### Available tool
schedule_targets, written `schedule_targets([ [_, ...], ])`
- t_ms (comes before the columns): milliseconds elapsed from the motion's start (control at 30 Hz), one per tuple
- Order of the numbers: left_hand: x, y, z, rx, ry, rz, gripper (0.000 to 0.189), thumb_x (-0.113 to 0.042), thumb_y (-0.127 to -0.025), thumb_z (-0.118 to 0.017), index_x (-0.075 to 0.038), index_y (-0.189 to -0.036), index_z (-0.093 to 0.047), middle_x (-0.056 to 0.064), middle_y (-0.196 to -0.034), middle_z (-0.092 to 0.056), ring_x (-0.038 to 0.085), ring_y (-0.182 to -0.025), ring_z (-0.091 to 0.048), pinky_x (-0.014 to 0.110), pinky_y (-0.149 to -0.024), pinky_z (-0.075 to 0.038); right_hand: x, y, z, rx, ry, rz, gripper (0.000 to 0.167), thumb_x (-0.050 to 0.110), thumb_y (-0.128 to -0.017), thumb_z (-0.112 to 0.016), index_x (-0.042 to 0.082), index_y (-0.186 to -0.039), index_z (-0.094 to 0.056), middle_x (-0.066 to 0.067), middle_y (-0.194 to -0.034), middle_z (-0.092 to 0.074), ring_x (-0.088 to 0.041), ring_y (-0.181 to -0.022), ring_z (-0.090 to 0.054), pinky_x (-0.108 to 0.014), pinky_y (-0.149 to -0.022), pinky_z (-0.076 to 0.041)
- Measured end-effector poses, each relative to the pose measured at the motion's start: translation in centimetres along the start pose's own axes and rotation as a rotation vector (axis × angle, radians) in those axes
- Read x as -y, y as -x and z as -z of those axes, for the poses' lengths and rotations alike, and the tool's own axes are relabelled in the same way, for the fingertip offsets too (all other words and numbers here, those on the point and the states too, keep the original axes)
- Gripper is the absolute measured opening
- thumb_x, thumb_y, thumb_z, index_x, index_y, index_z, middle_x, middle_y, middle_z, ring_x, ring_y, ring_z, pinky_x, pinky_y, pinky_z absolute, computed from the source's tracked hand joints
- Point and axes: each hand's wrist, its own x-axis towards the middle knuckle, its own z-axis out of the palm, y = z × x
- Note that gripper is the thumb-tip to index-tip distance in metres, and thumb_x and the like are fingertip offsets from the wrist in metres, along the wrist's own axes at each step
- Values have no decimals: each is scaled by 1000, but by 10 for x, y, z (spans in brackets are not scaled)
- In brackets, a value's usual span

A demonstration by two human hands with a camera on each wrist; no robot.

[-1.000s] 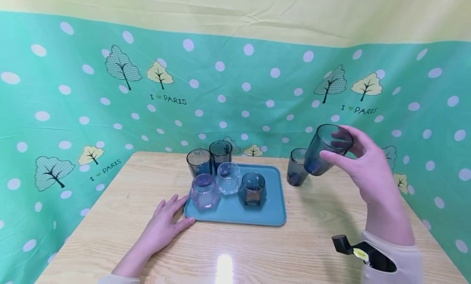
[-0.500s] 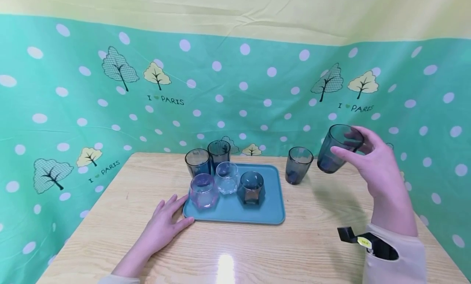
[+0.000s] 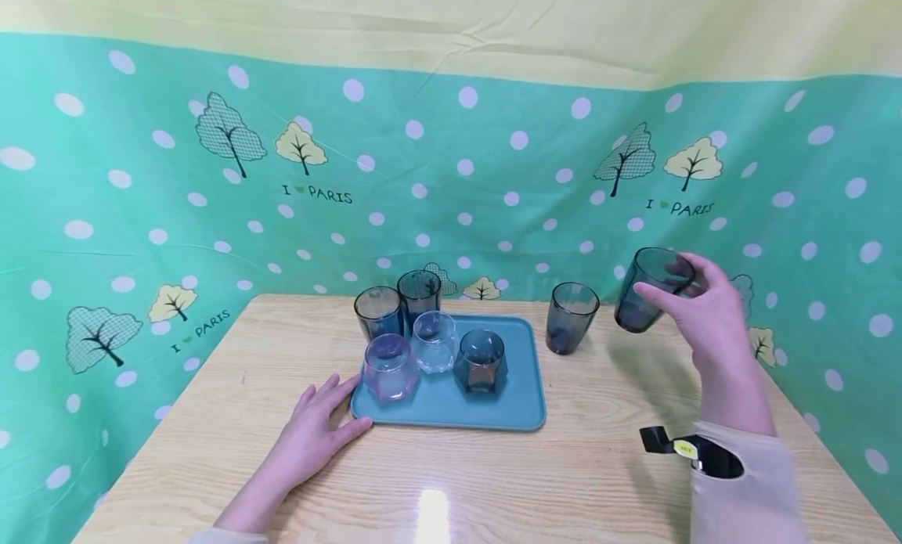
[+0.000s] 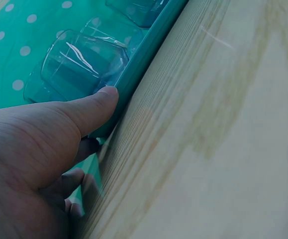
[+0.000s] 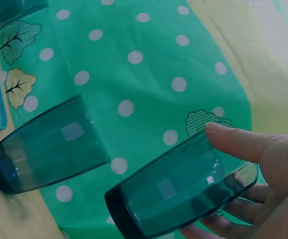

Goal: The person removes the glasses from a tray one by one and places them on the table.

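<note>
My right hand (image 3: 712,317) grips a dark tinted glass tumbler (image 3: 640,297) near its rim, thumb on one side and fingers on the other. The held tumbler (image 5: 168,191) leans, its base over the table in the right wrist view. Just left of it stands a matching tumbler (image 3: 569,325), upright on the table. My left hand (image 3: 310,434) lies flat on the table at the left front corner of a blue tray (image 3: 437,415). In the left wrist view its thumb (image 4: 101,102) touches the tray's rim beside a clear faceted glass.
On the tray are a pinkish faceted glass (image 3: 391,372), a clear one (image 3: 434,344) and a dark one (image 3: 482,364). Two dark tumblers, one nearer (image 3: 380,313) and one farther (image 3: 420,293), stand at the tray's back left. A polka-dot cloth (image 3: 465,215) hangs behind the wooden table (image 3: 493,489).
My right hand has carried the held tumbler to the right, away from the standing tumbler, then slightly down. The left hand and the tray stay put.
</note>
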Motion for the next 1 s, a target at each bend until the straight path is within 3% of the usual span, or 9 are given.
schedule_targets([
  [267,-2,0,2,10,3,8,75,-37,-98,-86,-5,-160,-58,19,-157,-62,52,-158,-36,71,-131,-13,-13,-10,-8,44,21,-43,109,55,-94,-87,19,-177,-27,-13,-168,-40,-31,-138,-42,-47,-108,-45],
  [567,-3,0,3,15,14,8,75,-37,-99,-86,-5,-160,-57,19,-157,-62,52,-158,-35,71,-131,-13,-22,-16,-14,134,27,-56,112,45,-97,-87,16,-179,-17,-26,-172,-34,-48,-150,-39,-70,-120,-39],
  [833,-3,-1,4,20,19,12,75,-37,-99,-86,-7,-161,-57,19,-158,-61,52,-159,-35,71,-132,-12,-31,-21,-19,200,23,-57,113,31,-97,-89,10,-178,-13,-31,-176,-25,-58,-156,-32,-73,-124,-34],
  [1000,-3,-1,4,26,14,18,75,-39,-99,-85,-7,-161,-57,19,-158,-61,51,-159,-35,71,-132,-12,-37,-24,-24,234,22,-42,111,27,-98,-88,3,-176,-13,-33,-173,-30,-58,-154,-35,-72,-124,-35],
])
